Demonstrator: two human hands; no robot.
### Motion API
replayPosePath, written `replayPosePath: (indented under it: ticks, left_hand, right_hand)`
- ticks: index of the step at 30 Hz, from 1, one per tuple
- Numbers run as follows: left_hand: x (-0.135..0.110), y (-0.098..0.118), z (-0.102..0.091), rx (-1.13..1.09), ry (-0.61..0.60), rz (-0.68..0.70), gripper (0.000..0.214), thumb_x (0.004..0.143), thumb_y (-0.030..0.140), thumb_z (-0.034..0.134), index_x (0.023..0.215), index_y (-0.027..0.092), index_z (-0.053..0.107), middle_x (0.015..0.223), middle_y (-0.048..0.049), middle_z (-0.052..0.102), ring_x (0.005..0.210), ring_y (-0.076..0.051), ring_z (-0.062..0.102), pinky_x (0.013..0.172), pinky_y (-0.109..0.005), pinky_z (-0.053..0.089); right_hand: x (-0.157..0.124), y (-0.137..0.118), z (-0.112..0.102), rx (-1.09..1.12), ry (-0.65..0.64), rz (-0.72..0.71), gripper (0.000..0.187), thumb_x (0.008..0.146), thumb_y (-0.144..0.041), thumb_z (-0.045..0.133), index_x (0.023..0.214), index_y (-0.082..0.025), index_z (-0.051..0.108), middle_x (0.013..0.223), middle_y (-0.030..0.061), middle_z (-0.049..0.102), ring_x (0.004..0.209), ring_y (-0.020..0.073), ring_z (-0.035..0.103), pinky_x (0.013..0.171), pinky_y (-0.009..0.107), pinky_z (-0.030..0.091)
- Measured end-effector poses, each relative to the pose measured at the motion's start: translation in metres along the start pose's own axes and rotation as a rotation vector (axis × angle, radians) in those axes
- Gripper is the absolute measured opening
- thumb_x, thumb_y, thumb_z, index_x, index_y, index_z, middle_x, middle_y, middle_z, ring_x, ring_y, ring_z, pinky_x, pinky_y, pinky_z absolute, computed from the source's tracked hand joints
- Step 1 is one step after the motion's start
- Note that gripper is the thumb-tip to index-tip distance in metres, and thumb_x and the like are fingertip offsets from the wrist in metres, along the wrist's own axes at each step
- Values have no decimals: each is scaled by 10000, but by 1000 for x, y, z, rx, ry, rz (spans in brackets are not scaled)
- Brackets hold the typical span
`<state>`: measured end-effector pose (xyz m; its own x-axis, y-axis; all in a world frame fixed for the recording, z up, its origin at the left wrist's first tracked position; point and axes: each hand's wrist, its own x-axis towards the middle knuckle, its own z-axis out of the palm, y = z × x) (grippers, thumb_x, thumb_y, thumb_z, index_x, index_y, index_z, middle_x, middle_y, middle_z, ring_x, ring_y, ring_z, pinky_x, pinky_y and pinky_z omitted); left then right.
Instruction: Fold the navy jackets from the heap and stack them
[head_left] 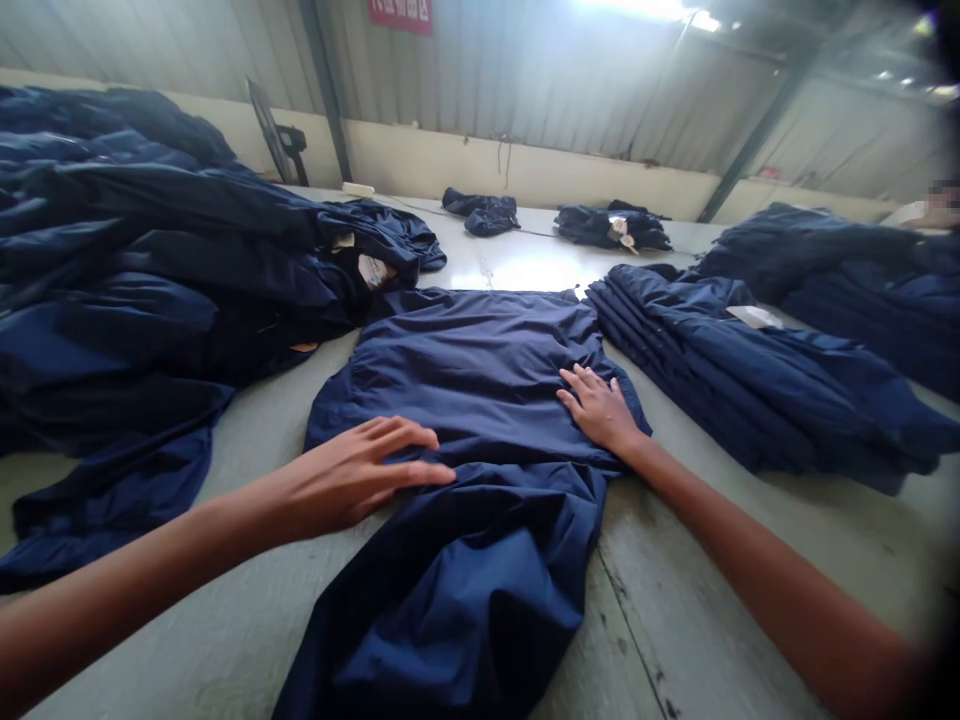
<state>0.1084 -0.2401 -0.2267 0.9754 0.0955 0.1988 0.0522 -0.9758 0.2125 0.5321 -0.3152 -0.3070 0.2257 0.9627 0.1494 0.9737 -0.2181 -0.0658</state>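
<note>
At far left, the heap of navy jackets [142, 260] sits just beside the work piece; a slumping sleeve could drag across it. Your left hand [352, 478] rests on the piece's left side, fingers [409, 440] slightly curved and spread, gripping nothing. The navy jacket [469, 375] lies flat on the grey table [645, 610], centred between you and the far bundles, its near end rucked. Uneven hand pressure may deepen those folds. Your right hand [600, 408] lies open on its right edge, fingers [579, 385] splayed, pinching nothing. Pushing outward could shift that edge onto the folded stack of jackets [757, 400], disturbing the stack and its paper tag [754, 317].
</note>
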Motion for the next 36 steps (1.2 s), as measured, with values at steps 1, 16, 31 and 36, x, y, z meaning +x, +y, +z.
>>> replayPosePath:
  ticks: [1,16,31,36]
  left_hand:
    - [-8,9,-4,-1,-29,26,671,959,11,482,1471,435,576,1502,-25,558,1349,-197,531,1145,-389,440]
    - [4,127,2,-459,-54,-218,118,886,118,606,830,219,584,819,23,644,701,-126,562,672,-241,450]
    - [-36,-46,63,216,-22,-582,560,1094,455,338,1620,286,427,1693,-81,386,1580,-308,308,1259,-574,258]
    - [-67,-18,63,261,-29,-617,566,1087,504,347,1618,327,431,1692,-50,391,1571,-308,330,1245,-552,284]
  right_hand:
    - [-2,-2,3,3,17,12,556,1102,-491,316,1588,-255,451,1681,114,397,1551,337,349,1222,711,251]
    - [-8,-2,1,1,21,12,525,1098,-449,354,1569,-255,483,1666,114,425,1538,313,377,1237,642,271]
    - [-18,-14,1,0,-23,-4,558,1087,-462,362,1591,-240,448,1687,137,381,1555,344,342,1226,678,255]
    - [-29,-22,-10,22,-77,-71,566,1075,-484,400,1590,-256,454,1691,132,374,1556,346,345,1218,662,293]
